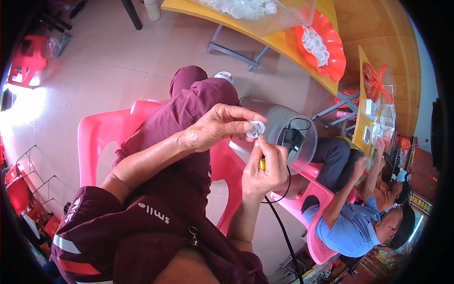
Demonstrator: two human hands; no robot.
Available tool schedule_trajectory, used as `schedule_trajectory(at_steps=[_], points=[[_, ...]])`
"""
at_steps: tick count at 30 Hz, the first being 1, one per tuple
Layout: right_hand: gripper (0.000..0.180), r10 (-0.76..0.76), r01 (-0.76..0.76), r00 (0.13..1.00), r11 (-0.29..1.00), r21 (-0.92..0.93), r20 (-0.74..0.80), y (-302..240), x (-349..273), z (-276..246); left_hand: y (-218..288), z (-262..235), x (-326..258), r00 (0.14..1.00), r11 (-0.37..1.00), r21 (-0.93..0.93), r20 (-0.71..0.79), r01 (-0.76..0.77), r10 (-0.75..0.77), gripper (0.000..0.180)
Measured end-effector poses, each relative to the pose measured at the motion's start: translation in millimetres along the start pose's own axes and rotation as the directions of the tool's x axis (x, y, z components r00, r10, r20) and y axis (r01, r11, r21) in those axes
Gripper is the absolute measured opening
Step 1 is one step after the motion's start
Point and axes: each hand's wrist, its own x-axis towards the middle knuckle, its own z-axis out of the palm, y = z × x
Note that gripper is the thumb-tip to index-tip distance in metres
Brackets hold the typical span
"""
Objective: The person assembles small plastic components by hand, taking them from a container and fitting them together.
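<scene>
Pinching a small white ring [256, 128] between thumb and fingertips, the left hand [218, 127] steadies it above the lap so the right hand [263, 169], fisted around a yellow-handled corded tool [262, 164], can reach it.

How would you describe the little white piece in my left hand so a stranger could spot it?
Start at the clear plastic bucket on the pink chair. Just left of its rim, the left hand pinches a small white ring-shaped part at its fingertips. Unlike the heaped white pieces in the orange tray, it is alone.

Left hand [215, 127] pinches white ring [257, 128]; right hand [265, 168] grips yellow-handled tool [262, 164].
</scene>
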Motion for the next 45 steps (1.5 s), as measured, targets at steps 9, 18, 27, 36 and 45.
schedule_trajectory(at_steps=[9,18,27,36,45], points=[[0.016,0.108,-0.108,0.994,0.994,-0.001,-0.029,13,0,-7,2,4,-3,0.998,0.999,-0.051,-0.064,-0.008,0.005,0.030],[0.018,0.013,-0.018,0.998,0.997,0.078,0.061,2,3,-5,1,4,-3,0.995,0.999,-0.038,-0.098,0.017,-0.021,0.029],[0.018,0.070,-0.073,0.996,0.996,0.058,0.064,3,-1,-3,-1,1,-5,0.997,1.000,-0.003,-0.073,-0.008,0.008,0.029],[0.016,0.063,-0.070,0.996,0.991,0.112,0.067,9,-3,-2,-5,1,-7,0.996,0.998,-0.061,-0.087,-0.002,-0.003,0.029],[0.016,0.055,-0.061,0.996,0.995,0.081,0.067,5,0,-7,-6,3,-7,0.992,0.993,-0.120,-0.128,-0.019,0.004,0.030]])
